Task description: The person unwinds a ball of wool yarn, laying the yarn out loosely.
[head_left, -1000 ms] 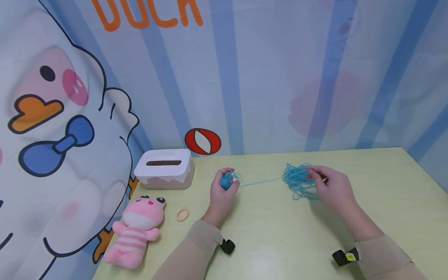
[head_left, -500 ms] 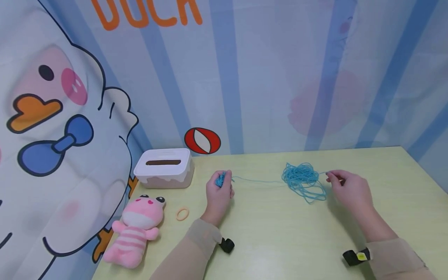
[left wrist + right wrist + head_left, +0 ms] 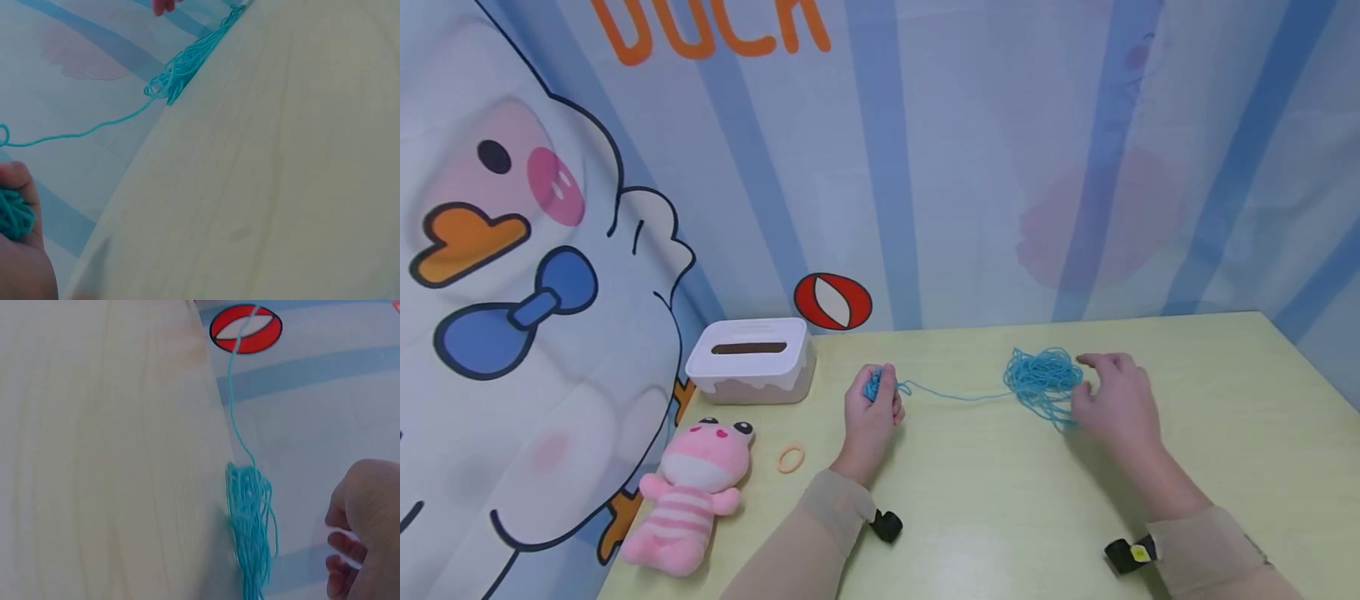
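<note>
My left hand (image 3: 867,423) grips a small ball of blue yarn (image 3: 872,385), its thumb lying across the front. In the left wrist view, part of that ball (image 3: 15,215) shows between the fingers and palm. One slack strand (image 3: 962,398) runs from it rightward to a loose, tangled heap of the same blue yarn (image 3: 1041,379) on the table. My right hand (image 3: 1118,404) is at the heap's right edge, thumb and fingers parted with nothing between them. In the right wrist view, this hand (image 3: 375,531) appears beside the yarn heap (image 3: 250,519), fingers loosely bent.
A white and beige tissue box (image 3: 751,362) stands at the table's back left. Before it lies a pink striped plush toy (image 3: 688,500), with a small pale orange ring (image 3: 791,458) to its right. A patterned cloth backdrop (image 3: 970,167) hangs behind the table (image 3: 985,517).
My right hand pulled a strand out to the right, let it go, and came back left to the heap. The left hand closed more firmly over its ball, and the strand between now sags.
</note>
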Tool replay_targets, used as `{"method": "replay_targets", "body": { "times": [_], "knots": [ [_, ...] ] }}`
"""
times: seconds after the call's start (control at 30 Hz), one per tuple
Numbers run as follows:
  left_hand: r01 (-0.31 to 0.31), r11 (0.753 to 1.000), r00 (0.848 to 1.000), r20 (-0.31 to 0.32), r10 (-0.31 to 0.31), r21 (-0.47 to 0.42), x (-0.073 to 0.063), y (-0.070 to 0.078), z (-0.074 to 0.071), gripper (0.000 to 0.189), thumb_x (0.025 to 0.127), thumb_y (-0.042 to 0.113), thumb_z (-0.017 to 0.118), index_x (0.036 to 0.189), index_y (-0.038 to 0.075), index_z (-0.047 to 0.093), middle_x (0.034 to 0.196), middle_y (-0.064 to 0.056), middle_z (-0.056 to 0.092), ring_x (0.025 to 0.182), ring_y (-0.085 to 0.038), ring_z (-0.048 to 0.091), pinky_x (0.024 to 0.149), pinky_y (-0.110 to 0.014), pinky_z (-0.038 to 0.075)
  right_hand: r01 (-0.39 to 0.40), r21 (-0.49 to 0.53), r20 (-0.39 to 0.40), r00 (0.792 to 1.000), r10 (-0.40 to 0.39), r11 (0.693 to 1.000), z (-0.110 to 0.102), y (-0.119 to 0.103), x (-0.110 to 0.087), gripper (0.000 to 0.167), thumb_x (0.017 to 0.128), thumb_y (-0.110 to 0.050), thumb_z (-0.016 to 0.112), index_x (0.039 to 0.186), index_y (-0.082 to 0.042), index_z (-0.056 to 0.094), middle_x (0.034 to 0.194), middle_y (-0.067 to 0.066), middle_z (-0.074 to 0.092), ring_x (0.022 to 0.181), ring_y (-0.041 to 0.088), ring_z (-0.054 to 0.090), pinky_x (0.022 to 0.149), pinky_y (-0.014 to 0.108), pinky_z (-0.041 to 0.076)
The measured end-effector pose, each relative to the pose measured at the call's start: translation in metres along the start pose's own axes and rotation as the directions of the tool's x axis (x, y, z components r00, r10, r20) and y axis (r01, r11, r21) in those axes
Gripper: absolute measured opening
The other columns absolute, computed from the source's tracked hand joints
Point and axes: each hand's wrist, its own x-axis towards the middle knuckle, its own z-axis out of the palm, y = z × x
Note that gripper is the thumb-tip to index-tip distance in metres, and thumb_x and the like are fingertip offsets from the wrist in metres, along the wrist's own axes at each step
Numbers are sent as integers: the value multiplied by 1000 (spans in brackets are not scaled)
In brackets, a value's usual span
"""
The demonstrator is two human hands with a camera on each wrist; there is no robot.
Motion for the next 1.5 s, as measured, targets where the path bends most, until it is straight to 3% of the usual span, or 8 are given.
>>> {"method": "replay_targets", "body": {
  "times": [0.1,0.2,0.43,0.57,0.77,1.03,1.23,1.5],
  "knots": [
    [1,1000,1000,20,-1,-9,0,2,-1,35,115,39,58,108,5,55,74,0,52,57,-14,49,56,-20,48,205,50,-25,979,-204,977,18,-27,0,36,104,-10,62,138,0,70,143,31,65,129,55,60,103,69,53],
    [6,1000,999,47,-5,-21,-1,3,-1,43,116,38,57,115,-5,53,76,0,52,58,-14,49,56,-20,48,335,103,59,938,-342,937,38,-55,-1,38,108,-13,66,144,-4,68,144,21,70,118,41,71,95,56,62],
    [20,1000,996,86,-19,-10,-3,5,1,39,117,32,55,119,-7,53,78,2,55,60,-13,50,58,-19,49,335,196,274,883,-380,922,78,-106,6,54,113,-22,63,163,-7,51,153,12,68,93,15,70,80,32,57],
    [28,1000,994,102,-26,-15,-3,6,4,35,117,31,55,116,-4,54,78,1,54,61,-14,50,59,-19,48,302,199,261,901,-348,932,88,-117,8,41,112,-21,65,150,-6,66,132,11,80,87,13,68,80,34,57],
    [20,999,995,102,-16,-37,-3,7,7,38,119,30,51,118,-9,51,76,0,50,61,-14,46,57,-20,45,306,183,104,939,-328,934,82,-114,6,20,109,-16,69,122,-9,82,101,3,83,83,13,72,74,32,58],
    [18,998,998,68,-14,-58,-2,5,4,38,119,31,51,114,-6,51,74,1,44,60,-14,41,55,-20,40,241,174,18,969,-248,955,56,-89,3,17,108,-13,69,117,-7,82,98,5,84,73,13,66,63,27,50],
    [25,999,998,63,-22,-40,-3,6,2,37,119,30,48,115,-7,49,74,1,43,60,-13,42,56,-19,40,251,133,-82,967,-241,959,37,-64,2,14,106,-10,71,111,-6,83,93,6,84,79,22,74,69,32,57],
    [42,999,998,47,-41,-31,-2,6,2,33,120,24,48,118,-9,49,75,2,45,59,-13,42,55,-19,41,193,77,-127,975,-182,978,14,-32,-4,15,106,-12,70,112,-5,83,92,8,83,73,16,63,63,28,49]
  ]
}}
